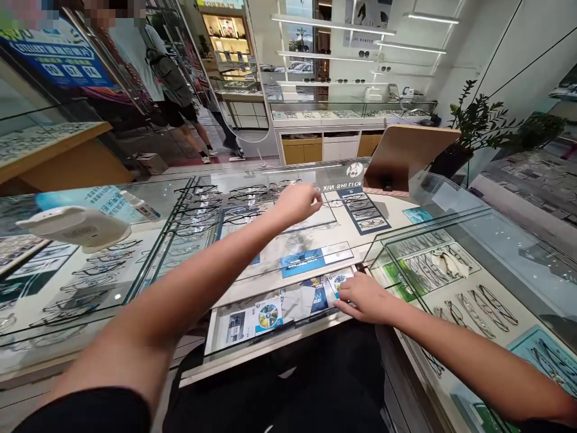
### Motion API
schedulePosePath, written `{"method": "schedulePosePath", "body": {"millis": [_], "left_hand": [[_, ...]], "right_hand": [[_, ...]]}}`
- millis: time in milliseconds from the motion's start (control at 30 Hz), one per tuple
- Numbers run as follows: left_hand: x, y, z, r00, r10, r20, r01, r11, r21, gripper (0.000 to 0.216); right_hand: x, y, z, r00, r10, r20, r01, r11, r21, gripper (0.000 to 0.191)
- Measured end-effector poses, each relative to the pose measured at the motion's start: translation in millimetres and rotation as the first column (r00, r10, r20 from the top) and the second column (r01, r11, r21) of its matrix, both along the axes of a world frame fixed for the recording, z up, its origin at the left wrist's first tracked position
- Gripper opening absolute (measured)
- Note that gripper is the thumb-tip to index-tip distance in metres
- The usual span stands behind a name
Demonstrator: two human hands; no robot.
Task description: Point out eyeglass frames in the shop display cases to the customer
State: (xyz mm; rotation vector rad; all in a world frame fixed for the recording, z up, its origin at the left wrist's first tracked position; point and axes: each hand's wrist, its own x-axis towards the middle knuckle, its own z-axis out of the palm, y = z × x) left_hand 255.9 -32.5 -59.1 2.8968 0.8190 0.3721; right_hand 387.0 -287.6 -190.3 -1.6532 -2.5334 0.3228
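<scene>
My left hand [296, 203] reaches far forward over the display tray [315, 240]. Its fingers are curled into a pinch beside rows of black spectacle frames [198, 207]. A thin frame lies right at the fingertips, but I cannot tell if the hand grips it. My right hand [366, 299] lies flat, fingers stretched, on the near edge of a lower pulled-out tray [234, 337]. The fingertips touch printed leaflets [268, 315] lying there.
Glass showcases full of spectacles stand left [90, 270] and right [473, 300]. A white device [76, 227] and a small bottle [140, 206] sit on the left glass top. A tan card stand [406, 153] and a potted plant [478, 123] are behind. People stand far left.
</scene>
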Motion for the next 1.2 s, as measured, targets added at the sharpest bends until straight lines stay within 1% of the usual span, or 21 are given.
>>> {"method": "schedulePosePath", "body": {"millis": [33,100,200,267,400,500,567,633,733,833,900,933,967,1000,1067,1100,1133,1200], "left_hand": [[21.3,10.9,-7.3,1.0,0.011,-0.015,-0.012,0.999,-0.03,0.026],[53.8,28.9,-23.5,0.997,0.051,-0.052,-0.055,0.997,-0.062,0.028],[83.9,47.3,-44.6,0.993,0.086,-0.083,-0.09,0.995,-0.041,0.036],[96.7,55.4,-55.1,0.989,0.098,-0.113,-0.104,0.994,-0.043,0.036],[112.8,64.2,-70.3,0.984,0.101,-0.149,-0.11,0.992,-0.055,0.027],[117.9,66.3,-76.6,0.984,0.103,-0.148,-0.113,0.991,-0.066,0.024],[117.4,65.3,-76.1,0.985,0.105,-0.134,-0.116,0.99,-0.082,0.024],[112.5,60.4,-70.5,0.992,0.092,-0.083,-0.101,0.99,-0.103,0.024],[94.1,40.2,-53.2,0.999,0.026,0.039,-0.021,0.993,-0.117,0.026],[61.9,2.6,-33.6,0.99,-0.069,0.121,0.085,0.987,-0.134,0.026],[35.4,-27.6,-26.3,0.979,-0.124,0.163,0.155,0.967,-0.2,0.023],[21.8,-42.5,-25.7,0.972,-0.145,0.183,0.188,0.95,-0.25,0.022],[8.5,-56.4,-27.4,0.966,-0.16,0.202,0.219,0.923,-0.316,0.022],[-4.1,-68.8,-31.4,0.96,-0.178,0.216,0.252,0.883,-0.395,0.023],[-26.6,-88.1,-45.1,0.953,-0.208,0.22,0.298,0.779,-0.551,0.025],[-36.3,-95.0,-54.1,0.959,-0.199,0.204,0.284,0.725,-0.627,0.026],[-44.9,-100.2,-64.1,0.968,-0.162,0.192,0.251,0.68,-0.689,0.028],[-58.8,-106.6,-86.3,0.983,-0.104,0.151,0.183,0.593,-0.784,0.032]], "right_hand": [[-0.1,2.3,-1.1,1.0,0.021,-0.009,-0.021,1.0,-0.001,0.041],[0.4,6.2,-4.6,0.998,0.052,-0.022,-0.052,0.999,-0.005,0.04],[1.1,9.1,-9.6,0.996,0.079,-0.027,-0.08,0.997,-0.004,0.041],[1.3,9.4,-10.6,0.996,0.087,-0.033,-0.087,0.996,0.0,0.043],[1.1,8.6,-7.4,0.995,0.079,-0.057,-0.08,0.997,-0.001,0.044],[0.7,8.2,-4.3,0.995,0.075,-0.07,-0.075,0.997,-0.009,0.043],[0.4,8.0,-3.9,0.995,0.07,-0.077,-0.071,0.997,-0.013,0.043],[0.2,7.5,-5.0,0.994,0.063,-0.088,-0.065,0.998,-0.021,0.043],[-0.2,6.9,-7.4,0.994,0.04,-0.097,-0.044,0.998,-0.039,0.042],[-1.2,7.2,-8.0,0.995,0.024,-0.099,-0.031,0.997,-0.073,0.039],[-2.2,7.4,-7.4,0.996,0.021,-0.086,-0.03,0.995,-0.1,0.039],[-2.7,7.2,-7.4,0.997,0.021,-0.078,-0.029,0.993,-0.112,0.039],[-3.1,6.8,-7.6,0.997,0.016,-0.072,-0.024,0.993,-0.119,0.039],[-3.4,6.0,-8.2,0.997,0.009,-0.072,-0.018,0.992,-0.123,0.038],[-3.7,3.9,-10.4,0.996,-0.007,-0.091,-0.004,0.993,-0.117,0.035],[-3.7,2.7,-11.6,0.994,-0.01,-0.109,-0.003,0.994,-0.113,0.033],[-3.8,1.5,-12.6,0.992,-0.007,-0.127,-0.007,0.994,-0.111,0.032],[-4.3,-0.2,-12.9,0.99,0.002,-0.143,-0.018,0.994,-0.111,0.033]]}}
